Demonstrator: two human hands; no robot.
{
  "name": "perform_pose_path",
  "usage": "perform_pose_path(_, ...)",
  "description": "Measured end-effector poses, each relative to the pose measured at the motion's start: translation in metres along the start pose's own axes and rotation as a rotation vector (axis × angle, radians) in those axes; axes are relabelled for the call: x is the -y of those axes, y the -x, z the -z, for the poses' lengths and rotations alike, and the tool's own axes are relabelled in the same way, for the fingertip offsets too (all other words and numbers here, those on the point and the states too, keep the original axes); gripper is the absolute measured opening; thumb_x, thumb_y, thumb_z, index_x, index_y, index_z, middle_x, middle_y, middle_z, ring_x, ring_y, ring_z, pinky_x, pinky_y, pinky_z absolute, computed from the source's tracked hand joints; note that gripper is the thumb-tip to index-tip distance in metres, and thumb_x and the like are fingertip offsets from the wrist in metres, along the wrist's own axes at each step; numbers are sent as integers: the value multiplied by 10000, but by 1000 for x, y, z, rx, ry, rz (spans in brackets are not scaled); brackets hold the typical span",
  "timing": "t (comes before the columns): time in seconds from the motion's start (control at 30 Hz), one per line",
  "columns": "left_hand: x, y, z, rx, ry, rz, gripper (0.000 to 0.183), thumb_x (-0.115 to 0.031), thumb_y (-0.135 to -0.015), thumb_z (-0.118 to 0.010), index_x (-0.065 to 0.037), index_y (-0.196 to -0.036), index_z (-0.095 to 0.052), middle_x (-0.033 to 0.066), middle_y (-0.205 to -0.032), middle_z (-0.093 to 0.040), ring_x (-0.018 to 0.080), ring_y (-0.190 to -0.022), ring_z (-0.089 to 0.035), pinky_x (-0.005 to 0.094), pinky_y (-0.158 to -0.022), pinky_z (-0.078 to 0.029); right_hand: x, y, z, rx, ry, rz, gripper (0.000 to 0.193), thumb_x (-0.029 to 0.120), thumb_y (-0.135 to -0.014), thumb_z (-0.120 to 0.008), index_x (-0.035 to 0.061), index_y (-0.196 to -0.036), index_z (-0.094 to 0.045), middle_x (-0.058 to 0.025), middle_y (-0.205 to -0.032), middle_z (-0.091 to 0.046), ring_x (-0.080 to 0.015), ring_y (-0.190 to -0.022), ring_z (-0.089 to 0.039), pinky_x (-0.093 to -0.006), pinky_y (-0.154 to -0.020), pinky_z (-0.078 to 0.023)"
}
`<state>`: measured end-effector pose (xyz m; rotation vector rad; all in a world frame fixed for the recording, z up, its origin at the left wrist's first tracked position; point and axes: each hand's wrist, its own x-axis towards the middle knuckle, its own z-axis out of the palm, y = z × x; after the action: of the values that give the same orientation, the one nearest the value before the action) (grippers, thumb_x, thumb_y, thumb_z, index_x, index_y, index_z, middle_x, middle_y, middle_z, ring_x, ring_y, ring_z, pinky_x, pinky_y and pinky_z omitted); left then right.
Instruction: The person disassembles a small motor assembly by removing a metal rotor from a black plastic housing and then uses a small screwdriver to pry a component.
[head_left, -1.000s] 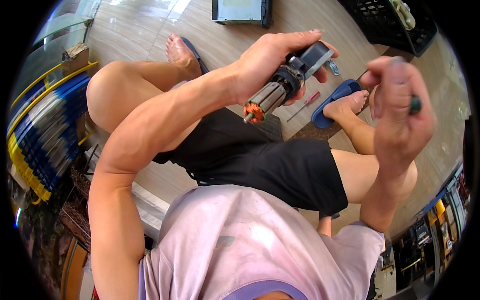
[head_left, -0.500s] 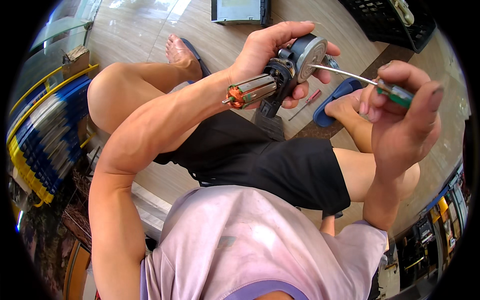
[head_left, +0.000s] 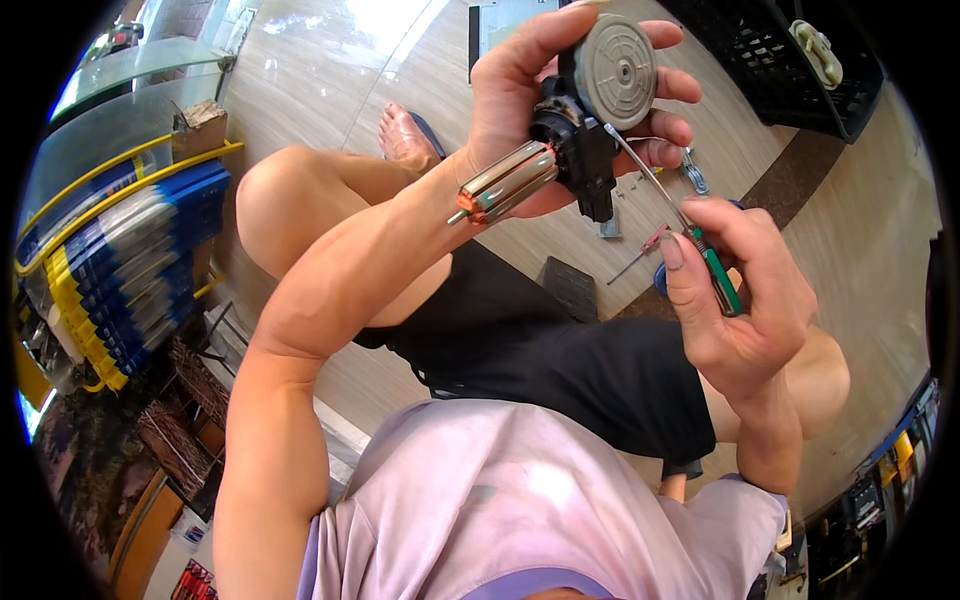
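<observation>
My left hand [head_left: 505, 75] is wrapped round a small motor gearbox [head_left: 575, 125], with a round grey disc [head_left: 618, 72] on its face. Out of its lower left side sticks an armature [head_left: 508, 183] with copper windings at the tip. Some left fingers curl behind the disc, so their grip is partly hidden. My right hand [head_left: 745, 300] pinches the green handle of a screwdriver [head_left: 712, 268] between thumb and fingers. The screwdriver's metal tip lies at the lower edge of the disc, beside the black housing; whether it touches cannot be told.
A red-handled screwdriver [head_left: 640, 255] lies on the tiled floor below my hands, near a black block [head_left: 570, 288]. A black plastic crate [head_left: 770, 60] stands at the upper right. At left is a yellow rack [head_left: 130, 165] of blue and yellow packets.
The screwdriver has moved from the disc's centre to its lower edge, and my right hand has come lower and further left. The disc has turned to show more of its face.
</observation>
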<state>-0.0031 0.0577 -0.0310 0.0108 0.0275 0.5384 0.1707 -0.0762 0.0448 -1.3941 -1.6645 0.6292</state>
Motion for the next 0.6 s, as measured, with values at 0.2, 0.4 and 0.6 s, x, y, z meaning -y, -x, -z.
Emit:
perform_pose_path(0.2, -4, 0, -5, 8, -50, -27, 723, -527, -1016, -541, -32, -1533, -435, 301, -1431, -569, 484, -1281, -589, 578, -1175, -417, 2, -1, 4, 54, -14, -39, 211, 40, -979, -680, -60, -1164, -689, -34, -766, -599, -66, -631, -505, -196, -585, -363)
perform_pose_path(0.4, -1, -1, 5, 88, -5, -15, 748, -595, -1026, -505, -23, -1506, -459, 291, -1430, -573, 473, -1286, -594, 585, -1170, -424, 6, -2, 8, 150, -202, -286, 243, 110, -1041, -598, -48, -1199, -692, 35, -693, -533, -27, -615, -458, -201, -570, -328)
perform_pose_path(0.6, 2, 0, 8, 68, -35, 1, 658, -562, -1035, -517, -42, -1437, -499, 251, -1343, -621, 451, -1233, -634, 575, -1114, -494, 1, -5, 2, 108, -269, -236, 247, 101, -1031, -599, -41, -1206, -700, 29, -677, -539, -29, -586, -452, -205, -564, -327)
